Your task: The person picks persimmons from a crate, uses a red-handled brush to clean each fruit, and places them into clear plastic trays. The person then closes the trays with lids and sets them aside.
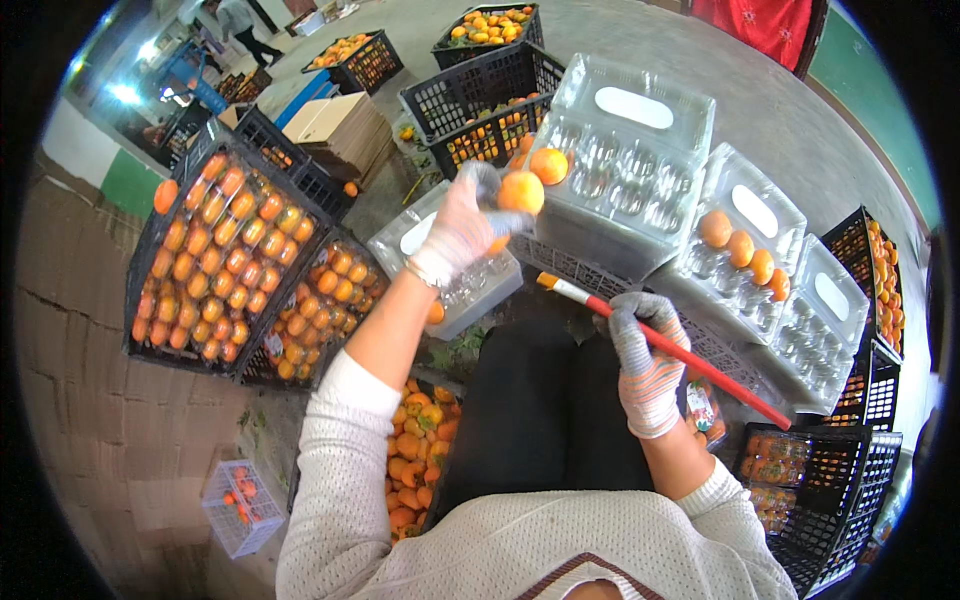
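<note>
In striped knit gloves, both my hands are over the packing trays. My left hand (469,225), somewhat blurred, grips an orange persimmon (520,193). Right beside that fruit is another persimmon (549,166), at the left edge of a stack of clear plastic clamshell trays (626,161); whether my hand touches it I cannot tell. Below my left hand lies another clear clamshell (480,296) with a few persimmons, partly hidden by the hand. My right hand (649,360) holds a flat paintbrush (667,345) by its red handle, its bristles pointing up and left.
Right of the stack, an opened clamshell (739,289) holds a row of persimmons, beside another clamshell (817,337). Black crates of packed persimmons (217,255) stand left. Loose persimmons (420,450) fill a container by my legs. Flattened cardboard (345,131) and a distant person (244,30) are beyond.
</note>
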Tool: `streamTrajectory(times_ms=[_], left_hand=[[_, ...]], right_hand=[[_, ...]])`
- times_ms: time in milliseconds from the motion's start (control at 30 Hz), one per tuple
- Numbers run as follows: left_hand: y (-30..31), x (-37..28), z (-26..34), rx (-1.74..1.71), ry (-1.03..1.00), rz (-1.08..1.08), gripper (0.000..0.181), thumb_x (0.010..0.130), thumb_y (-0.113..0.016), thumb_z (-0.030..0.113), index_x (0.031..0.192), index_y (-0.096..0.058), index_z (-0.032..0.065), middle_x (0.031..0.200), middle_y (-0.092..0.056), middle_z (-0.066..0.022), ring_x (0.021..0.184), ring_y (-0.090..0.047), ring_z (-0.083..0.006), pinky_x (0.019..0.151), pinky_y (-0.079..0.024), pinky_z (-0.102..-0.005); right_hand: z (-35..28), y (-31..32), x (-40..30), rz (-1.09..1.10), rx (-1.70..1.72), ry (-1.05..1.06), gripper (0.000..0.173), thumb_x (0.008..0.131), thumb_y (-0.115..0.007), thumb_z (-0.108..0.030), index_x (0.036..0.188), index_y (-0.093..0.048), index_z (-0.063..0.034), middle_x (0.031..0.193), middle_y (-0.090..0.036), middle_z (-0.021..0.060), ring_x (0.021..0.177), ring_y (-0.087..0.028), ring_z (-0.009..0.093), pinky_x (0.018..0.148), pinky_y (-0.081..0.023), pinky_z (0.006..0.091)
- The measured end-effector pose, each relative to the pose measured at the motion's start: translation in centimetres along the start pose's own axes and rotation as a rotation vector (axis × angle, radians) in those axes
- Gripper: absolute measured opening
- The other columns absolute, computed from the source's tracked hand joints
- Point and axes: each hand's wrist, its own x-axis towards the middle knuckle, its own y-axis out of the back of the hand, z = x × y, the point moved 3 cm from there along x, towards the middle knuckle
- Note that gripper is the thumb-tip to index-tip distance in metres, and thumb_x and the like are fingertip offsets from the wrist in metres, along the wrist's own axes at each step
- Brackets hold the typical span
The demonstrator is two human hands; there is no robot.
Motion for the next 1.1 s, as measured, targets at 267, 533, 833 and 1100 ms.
streamTrajectory(times_ms=[267,533,833,1100], left_hand=[[-2.1,13.9,1.5,0.412,-0.045,-0.36,0.05,0.063,-0.085,0.024,0.101,-0.059,0.0044,0.093,-0.064,-0.0097,0.084,-0.058,-0.0191,0.081,-0.049,-0.0323],[-4.1,16.5,1.3,0.515,-0.086,-0.504,0.043,0.072,-0.076,0.028,0.105,-0.064,0.0036,0.097,-0.067,-0.0136,0.09,-0.063,-0.0219,0.082,-0.049,-0.0329],[-1.9,3.0,-3.8,-1.401,0.86,0.328,0.031,0.094,-0.052,0.032,0.095,-0.051,0.0012,0.093,-0.058,-0.0157,0.084,-0.058,-0.0332,0.073,-0.057,-0.0465],[-5.4,-7.6,-0.6,-1.638,0.984,0.087,0.045,0.091,-0.059,0.037,0.115,-0.051,-0.0008,0.108,-0.057,-0.0212,0.102,-0.058,-0.036,0.086,-0.057,-0.042]], right_hand=[[0.8,0.4,0.5,-0.025,-0.023,0.034,0.011,0.089,-0.064,-0.009,0.095,-0.061,-0.0003,0.086,-0.066,0.0068,0.075,-0.062,0.012,0.069,-0.05,0.0256],[0.3,0.6,0.5,-0.064,0.131,-0.062,0.01,0.089,-0.063,-0.006,0.097,-0.06,-0.0005,0.084,-0.065,0.0061,0.073,-0.06,0.009,0.066,-0.05,0.0236],[0.2,1.1,0.9,0.068,0.149,-0.048,0.009,0.09,-0.059,-0.008,0.096,-0.06,-0.0026,0.087,-0.063,0.0053,0.075,-0.062,0.013,0.071,-0.049,0.0265],[-0.9,1.2,0.8,0.194,0.186,0.002,0.012,0.09,-0.06,-0.014,0.094,-0.061,-0.0024,0.078,-0.064,0.0071,0.068,-0.059,0.014,0.068,-0.047,0.0269]])
